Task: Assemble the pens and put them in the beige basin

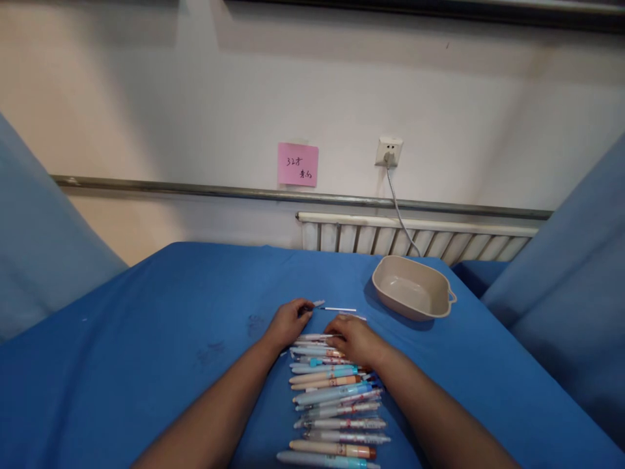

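My left hand (293, 319) is closed at the far end of a row of pens, with a small whitish pen part (319, 303) poking out beyond its fingertips. Just right of that part, a thin white pen refill (340, 309) lies on the blue cloth. My right hand (356, 339) rests over the far pens of the row, fingers curled and pressed together; what they hold, if anything, is hidden. Behind its knuckles, part of another slim pen piece (359, 317) shows. Several pens (336, 393) in white, pale blue and peach lie side by side towards me.
A beige plastic basin (415, 316) stands at the back right of the blue-covered table (146, 339). Behind are a white radiator (351, 240), a wall socket (389, 152) with a plugged cable, and a pink note (297, 165). Blue curtains (561, 293) hang at both sides.
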`<state>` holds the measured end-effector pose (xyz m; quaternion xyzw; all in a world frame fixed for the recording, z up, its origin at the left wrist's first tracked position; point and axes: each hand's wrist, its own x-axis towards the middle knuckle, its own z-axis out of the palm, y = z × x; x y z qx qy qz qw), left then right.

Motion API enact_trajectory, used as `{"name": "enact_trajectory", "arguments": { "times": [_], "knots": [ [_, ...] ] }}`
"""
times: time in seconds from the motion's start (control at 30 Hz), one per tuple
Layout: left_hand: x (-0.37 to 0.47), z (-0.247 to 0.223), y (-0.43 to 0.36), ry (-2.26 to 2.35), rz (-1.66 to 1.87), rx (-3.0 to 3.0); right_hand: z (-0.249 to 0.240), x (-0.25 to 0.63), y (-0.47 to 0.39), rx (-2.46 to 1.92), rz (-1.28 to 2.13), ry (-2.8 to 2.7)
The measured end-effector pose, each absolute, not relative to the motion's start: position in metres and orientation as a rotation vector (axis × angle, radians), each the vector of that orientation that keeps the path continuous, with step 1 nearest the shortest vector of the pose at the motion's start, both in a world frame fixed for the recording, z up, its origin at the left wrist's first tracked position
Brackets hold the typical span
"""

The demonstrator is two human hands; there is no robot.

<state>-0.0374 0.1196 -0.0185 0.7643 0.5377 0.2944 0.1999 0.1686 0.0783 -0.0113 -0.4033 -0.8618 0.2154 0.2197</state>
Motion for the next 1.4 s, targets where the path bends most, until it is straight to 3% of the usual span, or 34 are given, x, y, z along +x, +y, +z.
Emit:
{"name": "enact_trajectory", "arguments": {
  "times": [0.27,0.57,1.0,1.13,1.3,1.4],
  "knots": [
    [-0.039,-0.012,0.12,1.566,0.916,2.075,-0.015,0.176,0.083,-1.213,0.625,-2.326],
    [-0.032,-0.009,0.107,1.135,0.765,1.988,-0.017,0.186,0.093,-1.315,0.608,-2.172],
    [-0.031,0.0,0.106,1.393,0.755,2.128,-0.02,0.186,0.094,-1.327,0.521,-2.192],
    [-0.029,0.001,0.102,1.213,0.848,2.165,-0.017,0.186,0.092,-1.335,0.513,-2.177],
    [-0.026,0.005,0.099,1.273,0.611,2.216,-0.016,0.185,0.092,-1.304,0.501,-2.161],
    [-0.027,0.005,0.1,1.319,0.665,2.22,-0.017,0.186,0.092,-1.32,0.485,-2.169]
  ]
}}
